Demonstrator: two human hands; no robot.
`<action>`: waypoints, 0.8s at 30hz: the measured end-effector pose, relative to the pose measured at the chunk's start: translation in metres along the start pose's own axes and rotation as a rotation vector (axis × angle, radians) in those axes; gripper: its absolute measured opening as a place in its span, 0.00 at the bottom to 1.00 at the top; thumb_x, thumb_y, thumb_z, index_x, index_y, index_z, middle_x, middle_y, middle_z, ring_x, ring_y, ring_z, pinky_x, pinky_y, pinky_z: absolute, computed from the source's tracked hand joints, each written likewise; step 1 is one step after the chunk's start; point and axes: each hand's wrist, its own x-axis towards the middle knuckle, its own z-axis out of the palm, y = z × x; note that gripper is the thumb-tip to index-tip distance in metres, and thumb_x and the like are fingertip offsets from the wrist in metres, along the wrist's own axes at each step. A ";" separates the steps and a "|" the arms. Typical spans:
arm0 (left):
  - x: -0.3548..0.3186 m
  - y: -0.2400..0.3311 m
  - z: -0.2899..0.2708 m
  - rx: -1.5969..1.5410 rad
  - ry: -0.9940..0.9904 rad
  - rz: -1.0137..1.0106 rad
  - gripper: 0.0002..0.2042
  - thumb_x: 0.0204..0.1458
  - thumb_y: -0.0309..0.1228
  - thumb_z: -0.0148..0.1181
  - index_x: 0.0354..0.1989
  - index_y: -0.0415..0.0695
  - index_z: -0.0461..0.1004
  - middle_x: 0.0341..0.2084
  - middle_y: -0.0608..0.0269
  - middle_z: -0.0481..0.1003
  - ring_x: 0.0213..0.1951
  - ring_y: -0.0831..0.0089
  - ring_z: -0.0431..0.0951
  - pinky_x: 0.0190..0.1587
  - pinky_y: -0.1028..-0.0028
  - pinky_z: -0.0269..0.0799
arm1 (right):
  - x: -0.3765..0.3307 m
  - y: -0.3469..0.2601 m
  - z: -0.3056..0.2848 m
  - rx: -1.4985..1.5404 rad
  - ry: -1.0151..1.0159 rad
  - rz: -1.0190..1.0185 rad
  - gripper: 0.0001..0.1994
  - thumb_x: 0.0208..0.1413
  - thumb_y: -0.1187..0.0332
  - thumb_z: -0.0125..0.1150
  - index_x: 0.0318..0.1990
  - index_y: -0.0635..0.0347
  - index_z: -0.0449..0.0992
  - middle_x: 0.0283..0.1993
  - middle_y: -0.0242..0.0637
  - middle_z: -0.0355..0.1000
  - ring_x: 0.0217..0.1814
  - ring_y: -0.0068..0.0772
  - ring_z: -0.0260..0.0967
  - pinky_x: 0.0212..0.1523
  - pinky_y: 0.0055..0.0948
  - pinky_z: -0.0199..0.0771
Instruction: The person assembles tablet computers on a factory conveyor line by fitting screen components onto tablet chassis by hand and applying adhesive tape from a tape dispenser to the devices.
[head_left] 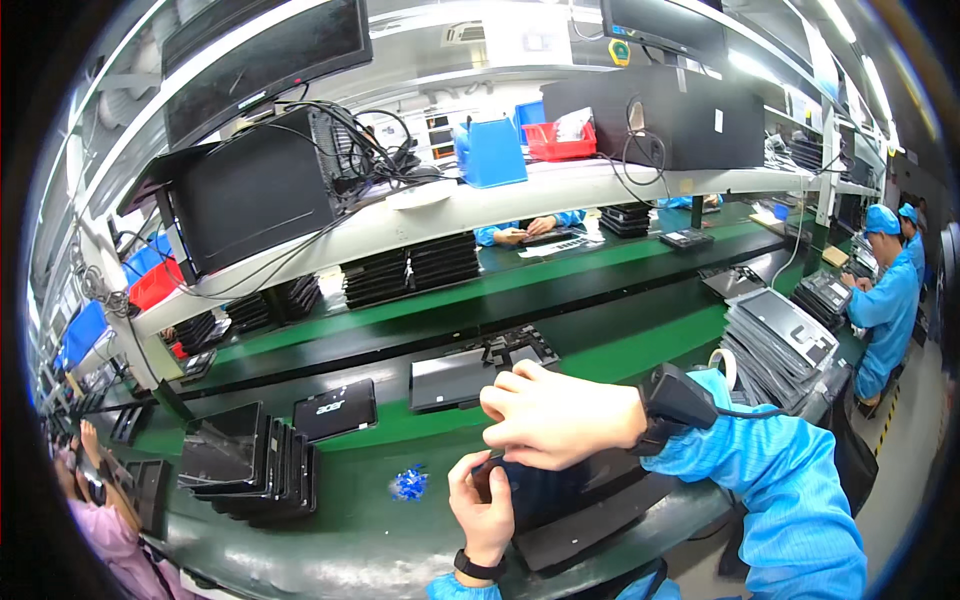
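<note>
A dark, glossy flat panel (590, 485) lies at the near edge of the bench, in front of me. My left hand (484, 508) is closed round its left corner, thumb in front and fingers behind. Just above that corner, my right hand (560, 415) reaches across with its fingers curled; what they hold, if anything, is hidden. A black slab (590, 525) extends along the panel's near side. Beyond my hands lie a grey screen panel (445, 380) and an opened device with dark inner parts (520, 348). A small heap of blue bits (408, 484) sits left of my left hand.
Dark frames stand stacked (255, 465) at the left, beside a black lid (335, 408). Thin panels are piled (775, 345) at the right. A shelf (430, 205) with monitors, cables and bins crosses above the bench. A co-worker in blue (890, 300) is at the far right.
</note>
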 end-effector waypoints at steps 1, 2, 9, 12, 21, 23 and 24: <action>0.001 -0.002 -0.004 -0.010 0.002 -0.027 0.14 0.54 0.19 0.53 0.49 0.40 0.63 0.40 0.64 0.67 0.35 0.82 0.68 0.37 0.82 0.64 | 0.006 0.005 0.000 -0.019 0.007 -0.010 0.10 0.49 0.60 0.59 0.28 0.56 0.70 0.35 0.37 0.61 0.43 0.38 0.60 0.45 0.38 0.58; 0.004 -0.002 -0.007 0.009 0.033 -0.025 0.14 0.54 0.19 0.53 0.49 0.41 0.63 0.40 0.65 0.68 0.34 0.82 0.68 0.35 0.82 0.64 | 0.009 0.005 0.001 -0.078 0.109 0.049 0.10 0.46 0.62 0.60 0.29 0.58 0.70 0.36 0.38 0.62 0.43 0.38 0.60 0.44 0.37 0.59; 0.000 -0.001 -0.003 0.108 0.057 0.082 0.13 0.52 0.18 0.54 0.46 0.38 0.66 0.41 0.60 0.71 0.42 0.74 0.73 0.47 0.76 0.69 | -0.012 -0.030 0.017 -0.223 0.231 0.029 0.07 0.42 0.66 0.59 0.30 0.56 0.73 0.33 0.30 0.68 0.38 0.30 0.65 0.39 0.31 0.62; -0.004 -0.022 -0.003 0.117 0.029 0.013 0.15 0.53 0.20 0.56 0.49 0.39 0.67 0.41 0.62 0.73 0.42 0.79 0.73 0.46 0.78 0.71 | -0.013 -0.027 0.029 0.013 0.272 0.240 0.06 0.44 0.65 0.63 0.29 0.56 0.77 0.29 0.29 0.71 0.36 0.32 0.67 0.39 0.32 0.63; -0.003 -0.022 -0.010 -0.064 0.026 -0.182 0.16 0.55 0.21 0.55 0.52 0.41 0.65 0.40 0.66 0.71 0.38 0.82 0.72 0.42 0.82 0.68 | -0.006 -0.032 0.022 0.038 0.110 0.314 0.05 0.48 0.68 0.61 0.26 0.58 0.76 0.28 0.34 0.71 0.33 0.39 0.65 0.37 0.36 0.64; 0.004 -0.011 -0.007 -0.140 0.093 -0.056 0.15 0.55 0.19 0.54 0.51 0.40 0.65 0.38 0.67 0.70 0.34 0.85 0.69 0.37 0.84 0.66 | -0.012 -0.057 0.011 0.019 0.552 0.461 0.04 0.46 0.71 0.62 0.23 0.59 0.75 0.28 0.33 0.69 0.32 0.38 0.65 0.36 0.36 0.64; 0.007 -0.009 -0.013 -0.148 0.108 -0.055 0.15 0.55 0.20 0.54 0.50 0.40 0.65 0.37 0.67 0.70 0.32 0.85 0.68 0.35 0.84 0.65 | -0.028 -0.067 0.009 0.223 0.569 0.512 0.02 0.44 0.74 0.61 0.23 0.58 0.75 0.28 0.35 0.70 0.33 0.38 0.65 0.35 0.34 0.64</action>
